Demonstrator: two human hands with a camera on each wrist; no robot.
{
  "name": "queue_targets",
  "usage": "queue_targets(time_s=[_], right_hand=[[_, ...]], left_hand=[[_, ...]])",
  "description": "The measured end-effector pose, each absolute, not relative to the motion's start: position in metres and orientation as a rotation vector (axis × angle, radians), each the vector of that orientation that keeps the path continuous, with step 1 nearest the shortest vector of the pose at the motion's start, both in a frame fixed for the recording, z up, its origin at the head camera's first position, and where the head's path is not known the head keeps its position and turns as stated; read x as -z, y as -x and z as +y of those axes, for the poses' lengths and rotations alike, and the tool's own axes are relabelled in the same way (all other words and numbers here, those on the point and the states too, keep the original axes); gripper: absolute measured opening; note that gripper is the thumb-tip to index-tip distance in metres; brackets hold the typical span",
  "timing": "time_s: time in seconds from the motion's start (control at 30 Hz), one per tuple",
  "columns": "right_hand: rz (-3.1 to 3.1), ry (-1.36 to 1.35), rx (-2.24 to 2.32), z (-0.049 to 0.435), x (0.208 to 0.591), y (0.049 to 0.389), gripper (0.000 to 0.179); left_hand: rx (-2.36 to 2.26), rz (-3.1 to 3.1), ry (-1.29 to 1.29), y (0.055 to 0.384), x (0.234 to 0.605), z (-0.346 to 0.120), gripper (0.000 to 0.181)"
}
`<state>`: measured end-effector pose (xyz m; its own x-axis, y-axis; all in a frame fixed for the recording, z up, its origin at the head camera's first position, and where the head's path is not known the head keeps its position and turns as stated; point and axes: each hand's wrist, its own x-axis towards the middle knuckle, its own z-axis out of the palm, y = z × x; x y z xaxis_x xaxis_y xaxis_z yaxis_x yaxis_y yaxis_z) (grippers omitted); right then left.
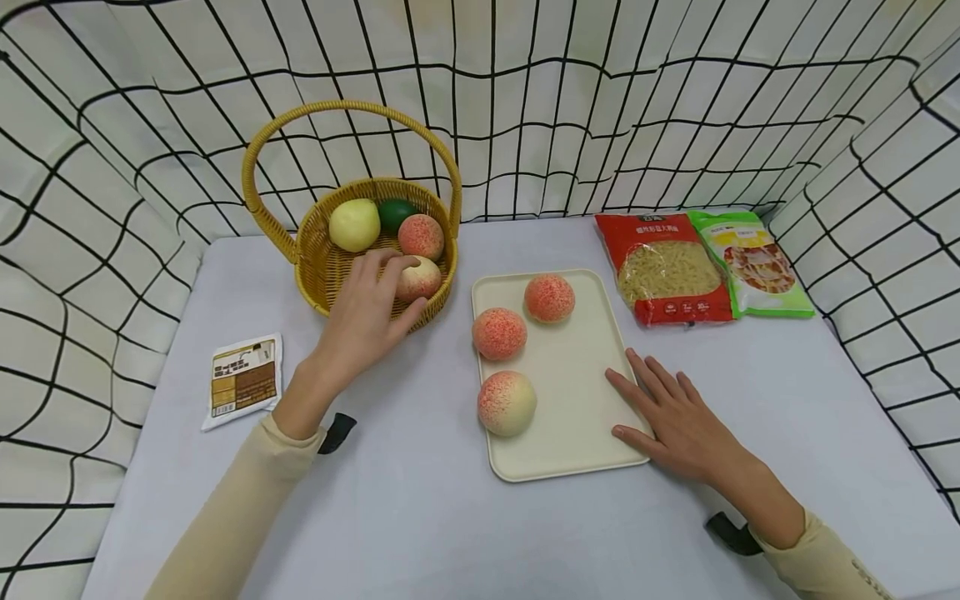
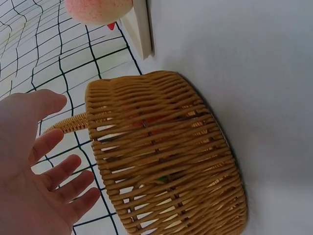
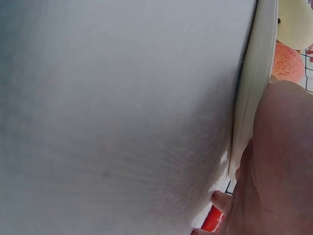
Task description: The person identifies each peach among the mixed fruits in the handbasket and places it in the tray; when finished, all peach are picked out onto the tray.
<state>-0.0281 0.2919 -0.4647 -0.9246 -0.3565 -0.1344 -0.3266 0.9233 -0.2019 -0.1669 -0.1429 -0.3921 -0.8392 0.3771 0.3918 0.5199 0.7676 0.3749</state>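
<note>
My left hand (image 1: pixel 363 304) reaches over the near rim of a wicker basket (image 1: pixel 313 267) with a tall handle. Its fingers are spread and slightly bent beside a pale pink peach (image 1: pixel 420 280); whether they touch it cannot be told. In the left wrist view nothing shows between thumb and fingers. Behind that peach lie a redder peach (image 1: pixel 422 237), a yellow-green round fruit (image 1: pixel 355 225) and a dark green one (image 1: pixel 393 214). My right hand (image 1: pixel 671 417) rests on the right edge of a cream tray (image 1: pixel 573 433), fingers extended. The tray bears two red peaches (image 1: pixel 550 298) and a paler peach (image 1: pixel 507 403).
A red bag of pasta (image 1: pixel 671 271) and a green packet (image 1: pixel 757 267) lie at the back right. A small brown-and-white packet (image 1: pixel 243 379) is at the left. White walls with black netting (image 1: pixel 540 108) enclose the table (image 1: pixel 420 500) at back and sides.
</note>
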Motion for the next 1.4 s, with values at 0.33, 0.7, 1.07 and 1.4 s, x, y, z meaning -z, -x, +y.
queue_targets(time_s=[0.33,0.7,1.07,1.4], right_hand=[[2.912,0.513,0.266,0.291,0.464,0.028,0.081],[2.923,0.521,0.247,0.292,0.466,0.028,0.082],[2.919,0.521,0.247,0.294,0.468,0.029,0.081],[2.92,0.526,0.252,0.294,0.467,0.029,0.081]], left_hand=[[0.678,-2.724,0.661,0.178,0.394,-0.151,0.053],[0.708,-2.9,0.708,0.197,0.388,-0.157,0.064],[0.708,-3.102,0.878,0.218,0.381,-0.157,0.073],[0.59,-3.181,0.934,0.232,0.387,-0.155,0.071]])
